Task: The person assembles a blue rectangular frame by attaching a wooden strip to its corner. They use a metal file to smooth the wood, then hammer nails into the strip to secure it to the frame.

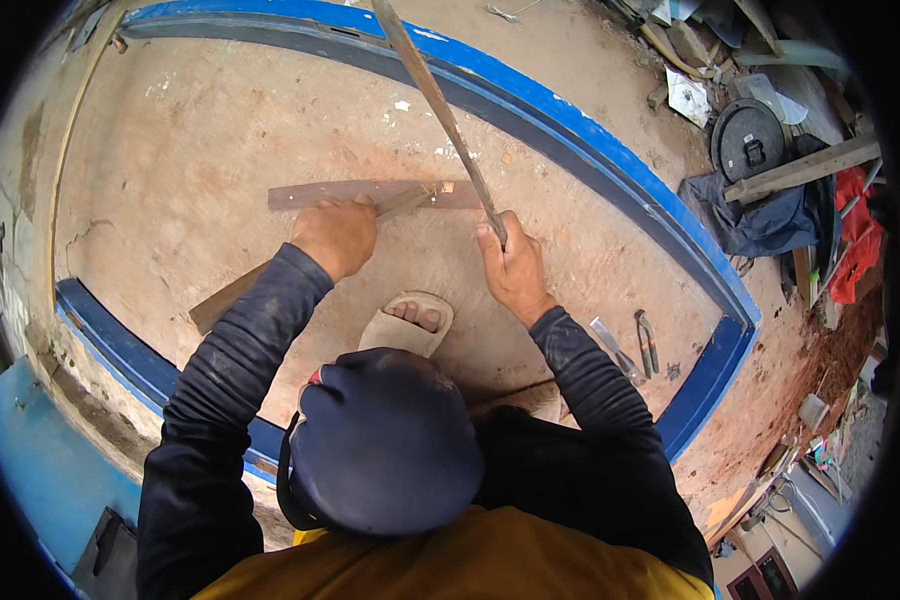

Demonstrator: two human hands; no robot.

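My left hand (338,236) is closed round a narrow wooden strip (238,300) that slants from lower left to upper right. The strip's splintered far end rests across a reddish-brown board (300,195) lying flat on the floor. In my right hand (515,270) is the lower end of a long, thin brown stick (432,95), raised and leaning up and to the left; its top runs out of view. A chisel (618,350) with a pale blade and a pair of pincers (647,344) lie on the floor beside my right forearm.
A blue frame (590,120) lies on the floor around the work spot, its near bar (120,330) at lower left. My sandalled foot (407,323) stands behind the board. Clutter at right includes a round black lid (748,140), a plank (800,168) and red cloth (855,235).
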